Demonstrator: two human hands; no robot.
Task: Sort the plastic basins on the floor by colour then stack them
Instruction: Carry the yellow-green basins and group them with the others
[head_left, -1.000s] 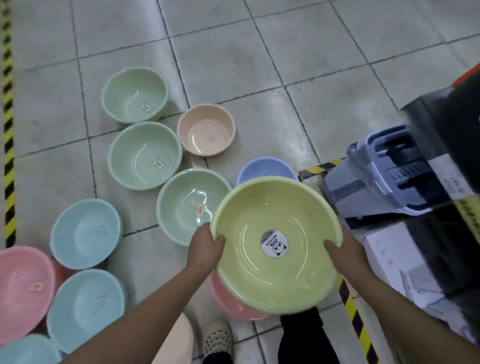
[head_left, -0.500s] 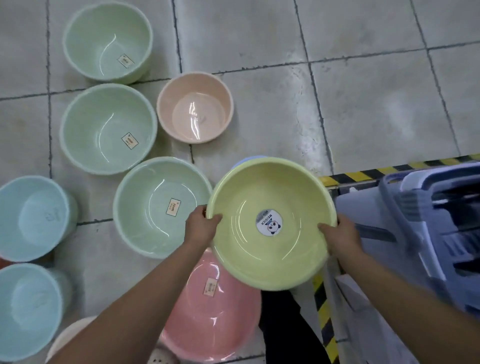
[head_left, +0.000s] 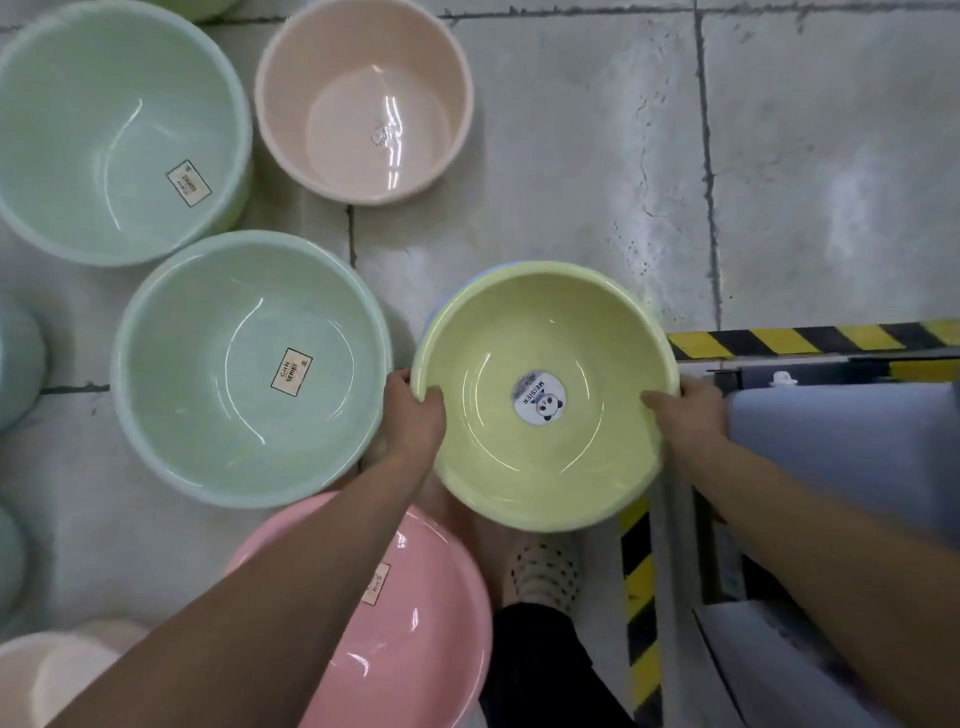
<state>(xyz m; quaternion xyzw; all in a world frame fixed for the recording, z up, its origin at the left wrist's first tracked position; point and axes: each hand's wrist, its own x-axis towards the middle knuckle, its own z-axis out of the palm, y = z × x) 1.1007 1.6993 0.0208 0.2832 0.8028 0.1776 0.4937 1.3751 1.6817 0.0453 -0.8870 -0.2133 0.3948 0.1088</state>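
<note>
I hold a yellow basin (head_left: 545, 457) with a round panda sticker by its rim. My left hand (head_left: 415, 415) grips the left edge and my right hand (head_left: 685, 410) grips the right edge. A sliver of a blue basin (head_left: 441, 306) shows just behind its far-left rim. Two green basins (head_left: 218, 415) (head_left: 93, 104) sit to the left on the floor. A peach basin (head_left: 363, 62) stands at the top. A pink basin (head_left: 415, 649) lies under my left forearm.
Pale blue basins (head_left: 15, 358) line the left edge and a cream basin (head_left: 52, 675) sits at the bottom left. Yellow-black hazard tape (head_left: 810, 338) borders a grey-blue plastic crate (head_left: 841, 431) on the right. My spotted shoe (head_left: 545, 571) is below the yellow basin.
The view has dropped closer to the floor. The yellow basin has gone down with both hands on it, over the blue basin, which is now almost fully hidden.
</note>
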